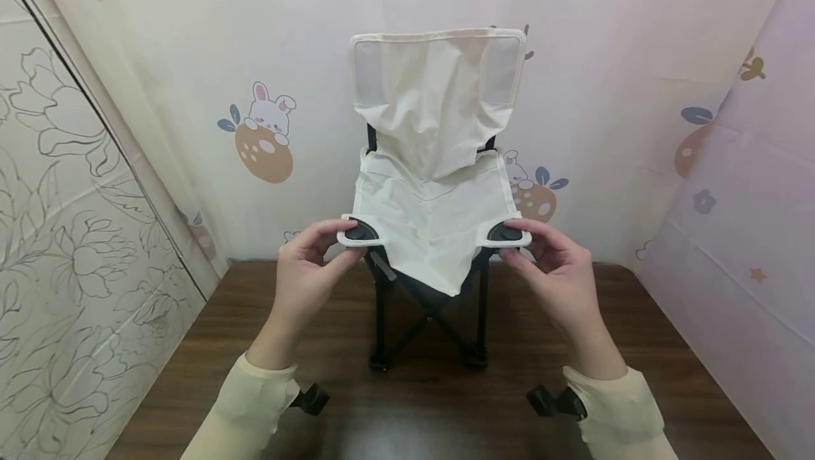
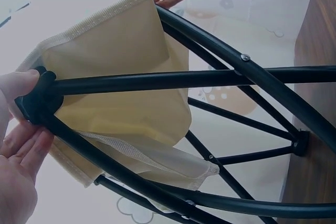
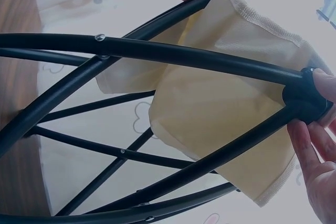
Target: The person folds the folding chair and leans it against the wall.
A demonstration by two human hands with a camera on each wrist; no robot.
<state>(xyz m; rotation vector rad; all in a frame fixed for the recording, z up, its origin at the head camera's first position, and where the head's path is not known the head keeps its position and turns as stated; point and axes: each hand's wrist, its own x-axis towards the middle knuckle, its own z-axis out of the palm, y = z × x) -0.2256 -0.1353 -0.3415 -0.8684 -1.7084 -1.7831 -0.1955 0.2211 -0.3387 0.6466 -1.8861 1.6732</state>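
Note:
A small folding chair (image 1: 433,198) with a cream fabric seat and back stands upright, facing me. Its black tube legs (image 1: 482,304) cross at the front. My left hand (image 1: 308,262) pinches the seat's front left corner, thumb below and fingers above the black corner patch (image 1: 361,231). At the opposite front corner my right hand (image 1: 560,262) grips in the same way, by the other black patch (image 1: 505,232). Both wrist views look under the seat fabric (image 2: 115,66), where black plastic joints (image 3: 304,95) meet the tubes between thumb and fingers.
The chair stands on a dark wooden table (image 1: 407,410). Behind it hangs a pale curtain (image 1: 191,56) printed with rabbits and fruit. A white panel with flower outlines (image 1: 70,233) borders the left side, and another pale sheet (image 1: 751,248) the right.

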